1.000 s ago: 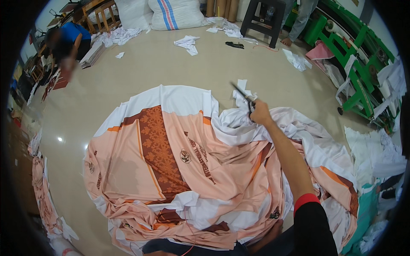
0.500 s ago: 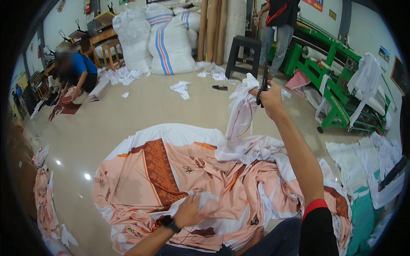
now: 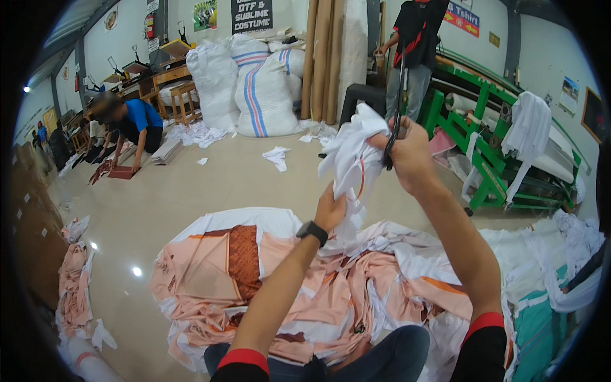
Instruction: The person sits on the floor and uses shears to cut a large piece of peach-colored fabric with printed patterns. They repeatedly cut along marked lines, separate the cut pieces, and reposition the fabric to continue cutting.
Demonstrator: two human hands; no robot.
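Observation:
My right hand (image 3: 410, 149) is raised in the middle, closed round black scissors (image 3: 394, 137) with the blades upright, with bunched white fabric (image 3: 353, 146) with thin reddish lines against its fingers. My left hand (image 3: 330, 207), below and left of it, grips the lower part of that hanging fabric. Under both hands lies a wide, rumpled heap of peach, white and rust patterned cloth (image 3: 197, 267), reaching over my lap.
A co-worker in blue (image 3: 137, 118) crouches at back left; another person (image 3: 417, 44) stands behind a black stool (image 3: 359, 95). Sacks (image 3: 254, 102), cardboard tubes (image 3: 321, 57) and a green roller machine (image 3: 490, 159) line the room. More cloth piles lie right (image 3: 534, 299) and left (image 3: 73, 293).
My right hand and scissors have risen, with white fabric drawn up off the heap. My left hand has come up from the heap onto that fabric. The view has tilted upward.

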